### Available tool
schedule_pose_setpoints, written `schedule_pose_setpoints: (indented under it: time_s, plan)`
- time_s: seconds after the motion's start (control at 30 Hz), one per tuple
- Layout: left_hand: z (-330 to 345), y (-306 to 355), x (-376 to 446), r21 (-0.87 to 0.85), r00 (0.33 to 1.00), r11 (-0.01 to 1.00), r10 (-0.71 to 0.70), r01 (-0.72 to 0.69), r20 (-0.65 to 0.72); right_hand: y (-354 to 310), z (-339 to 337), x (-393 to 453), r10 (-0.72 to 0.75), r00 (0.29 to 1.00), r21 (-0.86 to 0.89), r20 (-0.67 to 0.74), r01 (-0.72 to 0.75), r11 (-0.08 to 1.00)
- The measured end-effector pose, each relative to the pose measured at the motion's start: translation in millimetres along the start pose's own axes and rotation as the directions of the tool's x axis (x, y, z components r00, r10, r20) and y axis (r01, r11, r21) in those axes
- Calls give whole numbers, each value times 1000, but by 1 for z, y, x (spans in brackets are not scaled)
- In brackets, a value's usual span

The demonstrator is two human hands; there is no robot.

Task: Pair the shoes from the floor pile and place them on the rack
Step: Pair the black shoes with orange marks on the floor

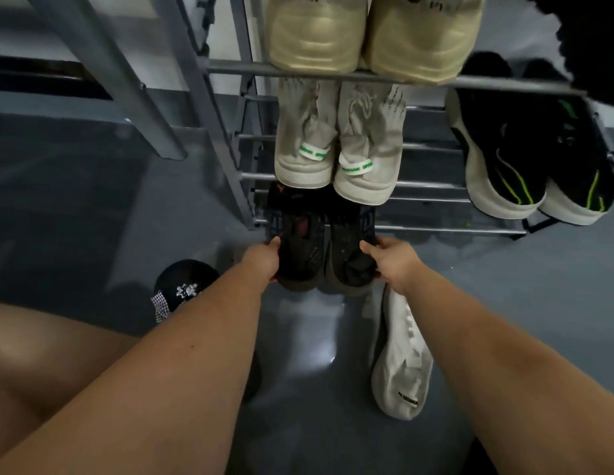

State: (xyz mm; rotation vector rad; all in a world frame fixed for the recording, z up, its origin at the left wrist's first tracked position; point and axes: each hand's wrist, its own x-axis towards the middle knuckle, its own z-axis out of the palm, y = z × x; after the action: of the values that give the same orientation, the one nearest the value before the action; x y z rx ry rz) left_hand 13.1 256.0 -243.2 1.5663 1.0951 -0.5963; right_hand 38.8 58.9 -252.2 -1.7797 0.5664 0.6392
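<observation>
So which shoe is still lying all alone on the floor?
Start at the grey metal rack, then look down at the floor just below the right hand. The lone white shoe lies there; unlike the paired shoes on the rack, it has no partner beside it.

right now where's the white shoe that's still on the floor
In the head view, the white shoe lies on the grey floor right of centre, just below the right hand and in front of the rack.

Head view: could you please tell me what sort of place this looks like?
Probably a home entryway or storage corner: a metal shoe rack holding paired sneakers, a smooth grey floor with a loose white shoe.
</observation>
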Motion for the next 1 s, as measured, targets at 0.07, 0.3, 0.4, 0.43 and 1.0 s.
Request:
schedule_pose_setpoints:
  time_s: [0.07,0.3,0.4,0.43,1.0]
  plan:
    - [1,0,10,-57,999,998,38,-38,5,0,6,12,-26,999,-18,-22,26,1000]
    - [0,23,29,-367,993,926,109,-84,46,-18,22,53,-65,991,-19,-118,63,998]
    - [0,24,34,-394,987,909,160,-137,26,-23,23,59,-39,990,32,-134,43,999]
    - [1,20,34,-315,978,929,207,-193,10,-23,23,58,-24,992,40,-126,30,999]
    - [10,-18,27,596,776,641,629,-484,-45,2,27,24,-322,944,-623,75,296,724]
